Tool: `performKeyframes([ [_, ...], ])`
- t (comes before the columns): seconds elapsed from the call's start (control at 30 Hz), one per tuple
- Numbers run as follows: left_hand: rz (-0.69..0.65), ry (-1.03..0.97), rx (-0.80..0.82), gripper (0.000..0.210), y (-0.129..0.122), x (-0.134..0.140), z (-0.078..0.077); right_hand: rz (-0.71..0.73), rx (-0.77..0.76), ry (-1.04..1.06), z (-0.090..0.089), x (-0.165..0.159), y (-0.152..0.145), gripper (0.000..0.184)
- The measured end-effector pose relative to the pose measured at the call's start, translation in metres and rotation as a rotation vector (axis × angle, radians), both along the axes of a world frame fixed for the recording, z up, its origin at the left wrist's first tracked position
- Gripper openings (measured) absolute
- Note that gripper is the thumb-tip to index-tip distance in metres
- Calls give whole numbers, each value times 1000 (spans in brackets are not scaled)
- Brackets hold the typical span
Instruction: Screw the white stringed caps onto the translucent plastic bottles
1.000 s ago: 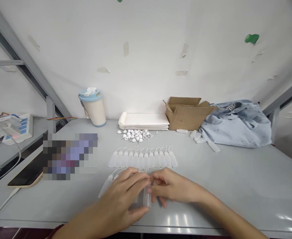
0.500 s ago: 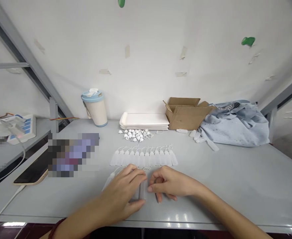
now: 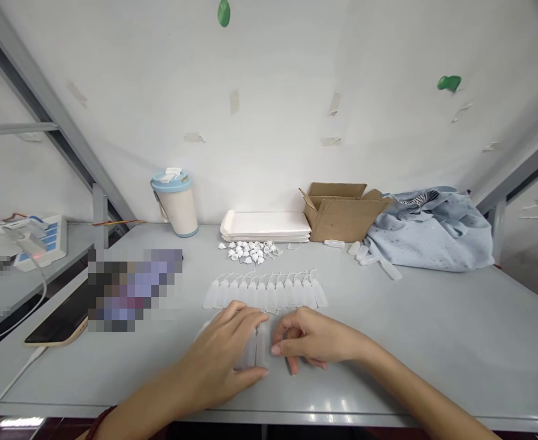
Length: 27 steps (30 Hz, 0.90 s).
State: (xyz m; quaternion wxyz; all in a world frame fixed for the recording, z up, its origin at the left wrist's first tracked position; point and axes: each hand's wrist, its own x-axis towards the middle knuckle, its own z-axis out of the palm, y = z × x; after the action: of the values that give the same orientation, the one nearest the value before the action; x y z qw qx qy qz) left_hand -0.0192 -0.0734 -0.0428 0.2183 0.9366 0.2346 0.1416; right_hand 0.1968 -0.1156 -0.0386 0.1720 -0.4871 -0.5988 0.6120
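Observation:
My left hand (image 3: 232, 348) arches over a near row of translucent plastic cases with cord loops. Its fingertips and thumb span the two ends of the rightmost case (image 3: 262, 345), gripping it lengthwise; the palm hides most of the others. Just right of that case is my right hand (image 3: 308, 341), its fingers curled and thumb tip close to the index fingertip, nothing visible in them. Whether it touches the case's edge I cannot tell. Beyond both hands lies a straight row of capped translucent cases (image 3: 266, 296), cords pointing to the wall.
Behind the row are a heap of small white caps (image 3: 250, 250), a stack of white padded envelopes (image 3: 266, 227) and an open cardboard box (image 3: 346, 219). Loose cases (image 3: 390, 269) lie by a blue-grey cloth (image 3: 434, 238). A tumbler (image 3: 175, 205) and phone (image 3: 62, 315) are left.
The cases under my left hand have shifted slightly left and the gap between the two rightmost has narrowed. Both hands stay almost in place. The view has tilted up a little.

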Motion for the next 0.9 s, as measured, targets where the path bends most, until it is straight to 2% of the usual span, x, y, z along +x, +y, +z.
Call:
performKeyframes([
  [0.13, 2, -53, 41, 48, 10, 3, 8, 16, 10, 2, 10, 13, 2, 28],
  [0.23, 22, -61, 61, 41, 28, 15, 16, -3, 45, 1, 24, 35, 3, 30],
  [0.3, 47, -48, 79, 32, 46, 29, 20, -100, 96, -43, 31, 54, 5, 32],
  [0.37, 77, -28, 133, 28, 67, 46, 21, -262, 214, -128, 33, 76, 8, 32],
  [0.43, 81, 28, 228, 23, 89, 66, 21, -444, 401, -334, 28, 96, 13, 32],
  [0.5, 92, 40, 257, 21, 108, 88, 19, -599, 614, -718, 18, 114, 20, 31],
  [0.6, 62, 71, 286, 20, 127, 120, 15, -733, 706, -983, 2, 131, 31, 23],
  [0.73, 28, 139, 295, 22, 135, 148, 10, -664, 770, -1143, -11, 139, 41, 26],
  [0.9, 32, 168, 251, 15, 134, 159, 0, -529, 821, -1262, -22, 138, 48, 38],
])
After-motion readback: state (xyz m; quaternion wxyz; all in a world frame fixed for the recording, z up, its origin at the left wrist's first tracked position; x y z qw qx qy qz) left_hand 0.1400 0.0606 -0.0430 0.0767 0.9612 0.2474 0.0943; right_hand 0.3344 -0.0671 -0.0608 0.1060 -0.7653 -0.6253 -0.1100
